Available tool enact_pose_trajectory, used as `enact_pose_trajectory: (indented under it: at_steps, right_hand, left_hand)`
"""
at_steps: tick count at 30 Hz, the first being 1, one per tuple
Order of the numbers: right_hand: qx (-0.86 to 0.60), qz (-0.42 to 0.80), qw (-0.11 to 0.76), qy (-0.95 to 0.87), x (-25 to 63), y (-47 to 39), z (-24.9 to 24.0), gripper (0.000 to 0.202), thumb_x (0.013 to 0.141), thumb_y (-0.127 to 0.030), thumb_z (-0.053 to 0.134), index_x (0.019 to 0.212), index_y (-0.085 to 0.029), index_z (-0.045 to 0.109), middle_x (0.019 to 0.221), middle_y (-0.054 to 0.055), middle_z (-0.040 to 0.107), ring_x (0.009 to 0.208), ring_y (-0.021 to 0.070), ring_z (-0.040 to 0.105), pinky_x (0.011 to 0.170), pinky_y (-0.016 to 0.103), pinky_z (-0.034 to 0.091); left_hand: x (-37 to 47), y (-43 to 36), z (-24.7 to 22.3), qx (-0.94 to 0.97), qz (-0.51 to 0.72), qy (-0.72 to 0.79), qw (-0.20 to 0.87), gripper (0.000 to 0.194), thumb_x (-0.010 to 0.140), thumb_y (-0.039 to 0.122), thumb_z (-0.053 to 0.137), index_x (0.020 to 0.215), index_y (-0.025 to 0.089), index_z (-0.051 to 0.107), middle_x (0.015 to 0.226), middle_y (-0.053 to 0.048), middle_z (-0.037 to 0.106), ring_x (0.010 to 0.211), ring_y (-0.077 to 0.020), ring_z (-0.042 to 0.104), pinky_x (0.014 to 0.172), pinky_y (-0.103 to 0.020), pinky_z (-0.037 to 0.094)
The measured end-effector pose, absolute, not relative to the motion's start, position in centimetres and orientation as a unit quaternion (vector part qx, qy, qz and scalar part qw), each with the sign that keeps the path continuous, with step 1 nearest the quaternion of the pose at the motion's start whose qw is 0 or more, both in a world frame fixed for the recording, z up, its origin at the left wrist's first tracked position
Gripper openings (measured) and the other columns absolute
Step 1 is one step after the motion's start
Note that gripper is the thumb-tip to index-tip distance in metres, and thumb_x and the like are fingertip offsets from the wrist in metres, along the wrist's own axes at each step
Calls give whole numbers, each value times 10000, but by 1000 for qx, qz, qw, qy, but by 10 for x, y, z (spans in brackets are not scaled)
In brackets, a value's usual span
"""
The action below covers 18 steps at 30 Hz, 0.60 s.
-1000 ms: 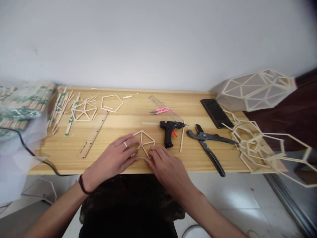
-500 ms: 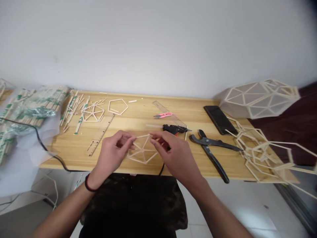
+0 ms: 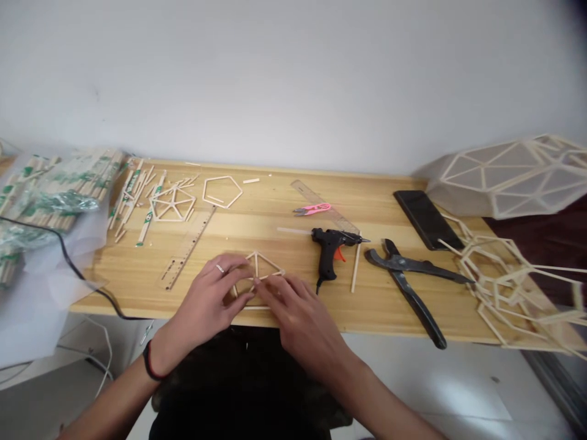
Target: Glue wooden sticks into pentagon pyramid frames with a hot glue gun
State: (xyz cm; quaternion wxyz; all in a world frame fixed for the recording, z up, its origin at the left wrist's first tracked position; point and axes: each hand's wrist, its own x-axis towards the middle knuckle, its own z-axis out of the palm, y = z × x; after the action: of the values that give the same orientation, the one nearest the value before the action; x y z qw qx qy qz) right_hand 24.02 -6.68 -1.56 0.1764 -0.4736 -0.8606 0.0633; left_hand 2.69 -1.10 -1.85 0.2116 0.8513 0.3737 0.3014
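In the head view, the spoked pentagon frame [image 3: 257, 266] of thin wooden sticks lies at the near edge of the table [image 3: 261, 211], between the person's two hands. The left hand [image 3: 208, 299] reaches over the frame's left side, its grip part open with fingers curved and the thumb set apart below them; whether it pinches a stick, I cannot tell. The right hand [image 3: 305, 321] covers the frame's lower right part, its fingers bent and their tips at the central joint; how firmly this grip closes on the sticks is hidden.

Just right of the hands lies a black glue gun [image 3: 327, 253] with an orange trigger, its nozzle over a loose stick [image 3: 356, 272]. Farther right are black-handled cutters [image 3: 398, 263] and a dark phone [image 3: 428, 219]. Behind the glue gun, pink snips [image 3: 316, 209] rest across a clear ruler [image 3: 346, 222]. To the left, another ruler [image 3: 190, 247] lies near a second spoked frame [image 3: 173, 203]. A plain pentagon [image 3: 235, 198] lies beyond, towards the wall.
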Motion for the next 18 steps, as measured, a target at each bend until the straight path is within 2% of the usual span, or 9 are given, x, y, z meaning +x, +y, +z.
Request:
enact_pose_trajectory:
  at_steps: [7, 12, 18]
  right_hand:
    - [-496, 52, 190, -846, 238, -68, -19, 615, 804, 105, 487, 1340, -128, 679, 1169, 124, 731, 1024, 294, 591, 871, 423, 493]
    - [-508, 70, 164, -843, 237, -67, -12, 538, 812, 78, 533, 1272, -142, 705, 1071, 99, 727, 970, 289, 564, 863, 433, 429]
    - [-492, 86, 195, -844, 245, -70, -13, 666, 798, 121, 476, 1411, -93, 622, 1162, 106, 715, 1023, 270, 547, 968, 419, 401]
  left_hand:
    - [28, -9, -18, 860, 265, 370, 229, 243, 1006, 216, 675, 1249, 219, 691, 1353, -114, 712, 1289, -286, 632, 1094, -492, 526]
    - [27, -8, -18, 874, 239, 355, 228, 349, 1005, 166, 647, 1346, 234, 675, 1434, -63, 717, 1343, -297, 586, 1117, -516, 486]
    - [29, -8, -17, 863, 232, 369, 253, 387, 994, 158, 649, 1374, 228, 666, 1426, -47, 727, 1342, -288, 567, 1125, -508, 468]
